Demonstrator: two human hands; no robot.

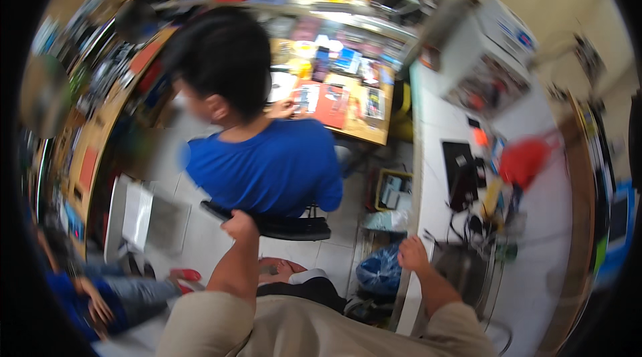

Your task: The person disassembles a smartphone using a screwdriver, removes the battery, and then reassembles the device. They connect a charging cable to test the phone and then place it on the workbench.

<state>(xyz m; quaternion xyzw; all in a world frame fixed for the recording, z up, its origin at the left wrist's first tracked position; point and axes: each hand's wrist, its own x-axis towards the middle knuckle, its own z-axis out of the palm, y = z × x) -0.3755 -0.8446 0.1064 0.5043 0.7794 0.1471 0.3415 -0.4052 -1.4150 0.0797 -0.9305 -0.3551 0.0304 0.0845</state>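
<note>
My left hand [239, 224] is closed on the left end of a black chair backrest [291, 226]. A person in a blue shirt [267, 163] sits in that chair, turned toward a lit wooden workbench [376, 131]. My right hand [413, 253] is curled at the edge of a white counter [431, 203]; anything inside its fingers is hidden. Just beside and below it is a blue plastic bag [378, 269]. Phones and a red-orange mat [331, 107] lie on the workbench, where one of the seated person's hands rests.
Along the counter are a black laptop-like panel [459, 171], a red bag [525, 161], tangled cables and a white box [491, 56]. A second person [100, 303] sits at lower left, near a white open-fronted box [137, 213]. Crowded shelves line the back.
</note>
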